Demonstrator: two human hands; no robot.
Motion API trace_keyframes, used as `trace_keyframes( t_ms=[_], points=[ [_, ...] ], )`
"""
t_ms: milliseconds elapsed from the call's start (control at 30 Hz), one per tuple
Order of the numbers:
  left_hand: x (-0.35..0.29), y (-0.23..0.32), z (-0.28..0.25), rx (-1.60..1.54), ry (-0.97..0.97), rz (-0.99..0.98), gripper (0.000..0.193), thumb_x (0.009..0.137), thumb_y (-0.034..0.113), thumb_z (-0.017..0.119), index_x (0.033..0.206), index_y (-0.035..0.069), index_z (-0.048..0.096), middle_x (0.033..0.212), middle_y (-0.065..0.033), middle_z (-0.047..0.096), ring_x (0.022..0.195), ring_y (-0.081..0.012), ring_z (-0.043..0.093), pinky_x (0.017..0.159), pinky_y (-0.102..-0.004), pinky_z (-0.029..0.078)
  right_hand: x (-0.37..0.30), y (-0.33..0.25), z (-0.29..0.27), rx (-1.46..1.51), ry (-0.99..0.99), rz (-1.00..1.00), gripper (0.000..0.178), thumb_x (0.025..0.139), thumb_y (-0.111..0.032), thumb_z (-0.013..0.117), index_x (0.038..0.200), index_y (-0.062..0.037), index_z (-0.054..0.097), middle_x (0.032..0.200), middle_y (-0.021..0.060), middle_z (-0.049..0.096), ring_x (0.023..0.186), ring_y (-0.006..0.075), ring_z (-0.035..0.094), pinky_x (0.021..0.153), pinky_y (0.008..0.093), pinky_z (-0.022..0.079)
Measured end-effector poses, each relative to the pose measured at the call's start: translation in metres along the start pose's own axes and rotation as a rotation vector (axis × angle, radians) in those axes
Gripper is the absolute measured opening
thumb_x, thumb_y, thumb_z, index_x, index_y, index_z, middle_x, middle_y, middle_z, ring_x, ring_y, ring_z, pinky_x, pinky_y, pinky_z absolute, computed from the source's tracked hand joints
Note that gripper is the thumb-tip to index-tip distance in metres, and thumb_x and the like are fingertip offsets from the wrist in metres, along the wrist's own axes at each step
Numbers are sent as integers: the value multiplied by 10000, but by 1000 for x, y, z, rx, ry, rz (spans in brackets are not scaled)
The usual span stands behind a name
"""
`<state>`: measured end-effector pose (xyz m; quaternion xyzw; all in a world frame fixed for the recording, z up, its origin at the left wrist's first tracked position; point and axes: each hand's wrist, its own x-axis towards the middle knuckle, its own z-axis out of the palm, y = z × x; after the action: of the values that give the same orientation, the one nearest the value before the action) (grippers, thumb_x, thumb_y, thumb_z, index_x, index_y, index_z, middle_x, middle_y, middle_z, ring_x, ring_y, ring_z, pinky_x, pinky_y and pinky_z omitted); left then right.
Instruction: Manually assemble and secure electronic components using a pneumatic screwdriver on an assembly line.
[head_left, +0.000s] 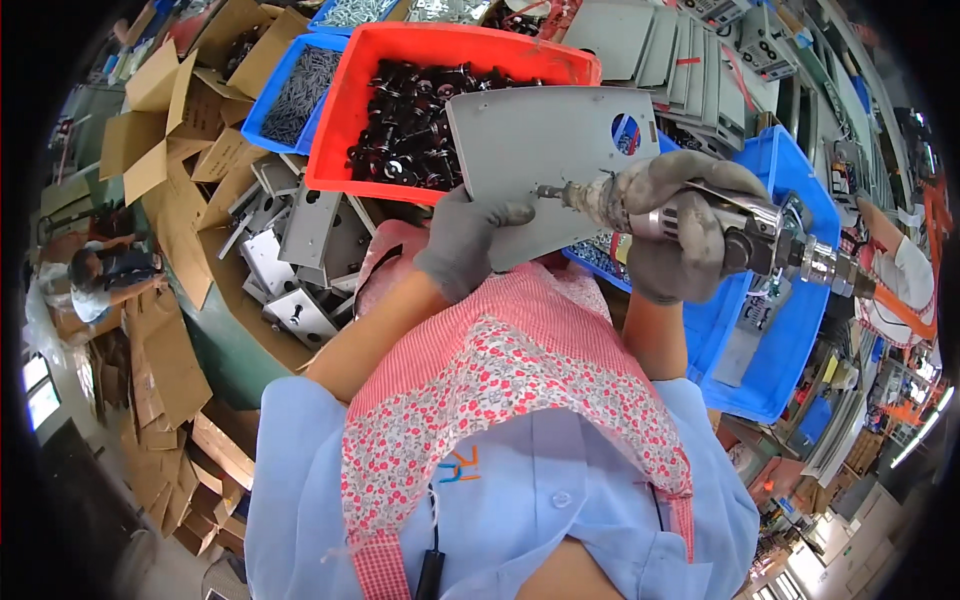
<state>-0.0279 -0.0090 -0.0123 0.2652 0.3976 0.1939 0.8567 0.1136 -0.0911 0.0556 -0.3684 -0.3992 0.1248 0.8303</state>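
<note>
"Wrapped round a power tool (762,245), the right hand (690,200) has its gloved fingers curled over the body. What about the left hand (462,240)?"

"Pinching a grey metal panel (540,140) by its left edge: the thumb lies across the face, pointing right toward the bit (550,191), and the other fingers are partly hidden."

"How are the arms set?"

"Left forearm (380,325) slants forward and to the right; right forearm (657,335) runs almost straight ahead. The tool points left across the panel."

"Where exactly is that panel?"

"Between the hands, its far left corner over the red bin (328,130), beyond that bin's near edge, with black parts (415,125) heaped alongside. Whether it leans on the rim, I can't tell."

"Does the bit touch it?"

"Its tip is over the face; contact I can't make out."

"And room to move?"

"Bare face stretches from the bit to the far edge, with a round hole near the far right corner. Rightward, the tool's back end passes over the right edge of a blue bin (800,330), where an orange hose (905,313) leads off. Leftward, past the red bin's near left corner, metal brackets (310,225) crowd a cardboard box (232,280), close beside the left forearm."
</note>
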Motion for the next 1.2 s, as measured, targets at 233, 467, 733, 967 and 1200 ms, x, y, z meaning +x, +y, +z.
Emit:
trace_keyframes(
  t_ms=[233, 467, 733, 967, 1200],
  points=[
    [2, 3, 1, 46, -16, -17, 355, 749, -46, 624, 1092, -45, 531, 1004, -129, 617, 830, -219, 645, 709, -338, 554, 3, 0, 8, -50, 7, 30, 451, 697, -70, 472, 1131, 47, 433, 778, 279, 591, 543, 261, 556, 541, 425, 515],
    [6, 0, 0, -92, -20, -16, 355, 715, -56, 636, 1061, -48, 558, 945, -118, 638, 810, -220, 644, 761, -342, 543, 10, 2, 9, 50, -161, 105, 397, 690, -91, 474, 1057, 58, 496, 752, 252, 597, 561, 269, 565, 548, 408, 508],
    [4, 39, -31, -190, 219, 311, 347, 663, -34, 689, 1001, -38, 612, 895, -115, 662, 757, -212, 649, 715, -330, 535, 38, -28, -34, 204, -107, 122, 379, 708, -185, 487, 1021, 27, 514, 753, 203, 549, 647, 271, 531, 600, 406, 444],
    [-72, 99, -151, -367, 812, 892, 389, 751, 12, 640, 1125, -21, 536, 1046, -119, 601, 938, -282, 610, 789, -442, 548, 42, -19, -71, -6, 100, 173, 285, 770, -149, 482, 1025, -37, 540, 805, 181, 576, 666, 234, 525, 648, 389, 437],
    [-123, 37, -309, -154, 1574, 616, 430, 682, -38, 665, 1102, -46, 575, 1056, -136, 618, 890, -260, 619, 771, -366, 518, 28, -10, -118, 1, 154, 435, 214, 835, -168, 537, 1030, -84, 564, 917, 106, 640, 719, 219, 558, 652, 374, 466]
  ],
)
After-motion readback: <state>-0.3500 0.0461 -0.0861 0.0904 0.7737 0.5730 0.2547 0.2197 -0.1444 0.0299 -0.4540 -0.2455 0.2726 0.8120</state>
